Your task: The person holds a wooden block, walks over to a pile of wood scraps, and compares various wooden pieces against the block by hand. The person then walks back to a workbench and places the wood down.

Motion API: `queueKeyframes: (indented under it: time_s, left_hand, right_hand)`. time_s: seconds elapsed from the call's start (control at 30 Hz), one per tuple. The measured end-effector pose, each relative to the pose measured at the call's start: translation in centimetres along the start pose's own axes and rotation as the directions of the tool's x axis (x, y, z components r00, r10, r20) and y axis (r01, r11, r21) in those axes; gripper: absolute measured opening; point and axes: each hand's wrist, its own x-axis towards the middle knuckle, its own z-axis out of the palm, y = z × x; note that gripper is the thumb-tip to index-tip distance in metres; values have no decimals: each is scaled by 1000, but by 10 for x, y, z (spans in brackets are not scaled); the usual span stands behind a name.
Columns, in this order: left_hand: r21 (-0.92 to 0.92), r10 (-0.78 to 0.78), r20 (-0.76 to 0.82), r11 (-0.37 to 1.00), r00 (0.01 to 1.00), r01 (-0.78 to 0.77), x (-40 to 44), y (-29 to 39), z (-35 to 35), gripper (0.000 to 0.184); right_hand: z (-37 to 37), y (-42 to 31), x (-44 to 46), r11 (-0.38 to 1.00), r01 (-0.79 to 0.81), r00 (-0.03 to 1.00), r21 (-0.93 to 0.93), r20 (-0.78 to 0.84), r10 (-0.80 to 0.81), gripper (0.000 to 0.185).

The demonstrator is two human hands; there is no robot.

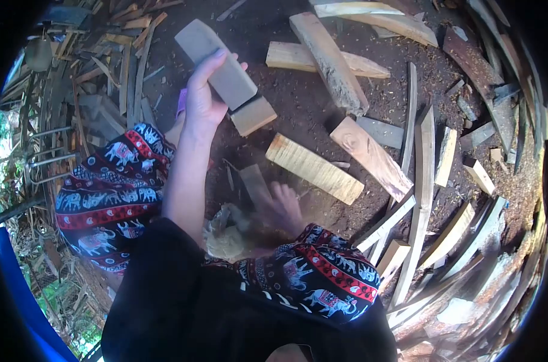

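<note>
My left hand [206, 90] is wrapped round a long, smooth grey-brown wooden block [216, 63], with the thumb along its near side. At the lower end of that block is a shorter tan block [254, 116]. Lower in the view, my right hand [283, 208] is smeared by motion beside a dull upright-looking wood piece [255, 183]; whether it grips anything is unclear. A pale, blurred lump [225, 234] lies between my knees. Just right of centre, a light rough-sawn block [315, 168] rests on the dirt.
Crossed wood pieces [328, 63] lie ahead on the brown soil, with a knotted block [371, 158] nearer. Long curved strips [423, 181] and offcuts cover the right side. Scrap sticks [126, 78] are heaped at the left, beside metal bars [52, 154].
</note>
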Motion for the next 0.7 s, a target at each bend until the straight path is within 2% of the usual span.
queueKeyframes:
  time_s: [0.13, 0.2, 0.23, 0.27, 0.3, 0.33, 0.4, 0.43, 0.47, 0.53, 0.57, 0.6, 0.67, 0.7]
  left_hand:
    - [-1, -7, 3, 1000, 1000, 7, -2, 1, 1, 52]
    - [-1, 28, 12, 1000, 1000, -28, -2, -4, 1, 51]
    - [24, 44, 31, 999, 999, -45, -1, -8, 2, 50]
    - [12, 48, 61, 999, 997, -49, 0, -11, 3, 50]
    - [1, -22, 40, 1000, 999, 22, -1, -15, 5, 50]
    - [-9, -95, 18, 995, 995, 95, -2, -19, 5, 49]
    - [-9, -128, 43, 992, 991, 128, -3, -34, 5, 50]
    - [-3, -162, 47, 987, 986, 162, -2, -42, 4, 51]
    - [-9, -157, 69, 987, 985, 158, -2, -49, 5, 51]
    - [5, -222, 89, 975, 971, 222, -5, -56, 8, 52]
    - [6, -250, 73, 968, 965, 250, -9, -58, 13, 54]
    - [3, -247, 89, 969, 965, 248, -12, -59, 16, 54]
    - [51, -242, 112, 970, 964, 238, -15, -63, 21, 55]
    - [58, -249, 130, 968, 960, 244, -15, -65, 21, 55]
  right_hand:
    - [35, -13, -2, 996, -87, 991, -30, -108, 83, 64]
    - [49, -8, -6, 998, -20, 1000, -60, -9, 19, 60]
    - [44, -2, -11, 996, -34, 999, -84, -33, 31, 60]
    - [24, 0, -15, 993, 17, 996, -116, -81, -26, 59]
    - [9, 4, -19, 987, 68, 989, -148, -123, -86, 58]
    - [5, 13, -23, 984, 57, 987, -166, -137, -80, 58]
    - [-9, 31, -29, 978, 187, 979, -96, -59, -194, 55]
    - [-17, 36, -31, 983, 155, 987, -97, 55, -150, 58]
    - [-25, 41, -30, 982, 149, 989, -118, 44, -145, 58]
    - [-41, 51, -29, 979, 77, 988, -191, -114, -100, 61]
    - [-47, 59, -25, 965, -34, 998, -260, -56, 20, 64]
    - [-53, 66, -24, 961, -40, 998, -272, -65, 23, 64]
    - [-71, 79, -19, 890, -246, 954, -384, -259, 152, 67]
    - [-75, 85, -16, 915, -245, 956, -320, -236, 174, 75]
